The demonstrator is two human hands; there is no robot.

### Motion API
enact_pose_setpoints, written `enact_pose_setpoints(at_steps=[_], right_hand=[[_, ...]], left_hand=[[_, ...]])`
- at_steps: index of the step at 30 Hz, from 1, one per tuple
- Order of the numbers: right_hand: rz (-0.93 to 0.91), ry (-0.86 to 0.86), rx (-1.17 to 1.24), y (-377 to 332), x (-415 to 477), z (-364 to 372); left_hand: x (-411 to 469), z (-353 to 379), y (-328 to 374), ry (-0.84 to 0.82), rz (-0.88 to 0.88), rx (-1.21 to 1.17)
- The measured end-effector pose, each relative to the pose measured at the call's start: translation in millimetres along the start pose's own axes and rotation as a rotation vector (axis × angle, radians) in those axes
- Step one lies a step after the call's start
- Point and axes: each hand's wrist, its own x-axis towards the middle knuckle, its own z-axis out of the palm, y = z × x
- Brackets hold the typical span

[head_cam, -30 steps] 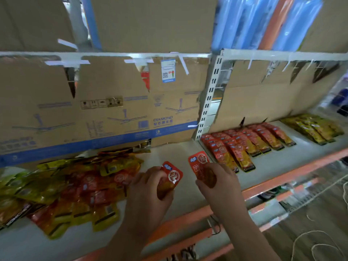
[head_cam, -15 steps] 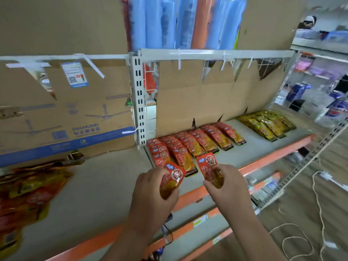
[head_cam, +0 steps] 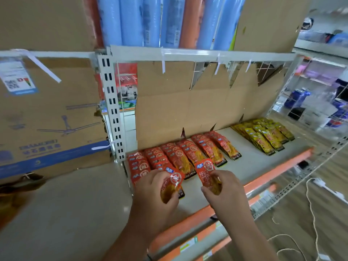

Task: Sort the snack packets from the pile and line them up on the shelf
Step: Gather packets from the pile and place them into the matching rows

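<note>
Left hand pinches the first red packet by its lower half, label up; right hand pinches the second red packet likewise. Both are held over the shelf front, at the near ends of the red rows, evidently to join matching stock. Yellow rows lie well apart to the right, kept separate by kind. Cardboard backing stands behind.

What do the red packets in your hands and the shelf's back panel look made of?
Red packets, held in left hand and right hand: probably glossy plastic film, judging by the glare and crinkles. Back panel: matte brown cardboard, torn jagged along its top.
</note>
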Motion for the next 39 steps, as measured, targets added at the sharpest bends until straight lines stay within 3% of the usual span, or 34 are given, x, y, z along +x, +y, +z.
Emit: enact_pose_setpoints(at_steps=[11,21,27,34,39], right_hand=[[0.05,-0.028,-0.045,9,56,1],[0.046,-0.167,-0.033,55,96,7],[-0.142,-0.361,-0.076,92,127,18],[-0.295,-0.426,-0.022,121,141,34],[-0.326,-0.465,0.03,127,142,38]], left_hand=[[55,21,7,-0.005,0.038,0.042],[55,67,24,0.061,-0.091,0.203],[51,121,31,0.152,-0.266,0.392],[43,163,44,0.213,-0.466,0.574],[58,168,42,0.231,-0.473,0.679]])
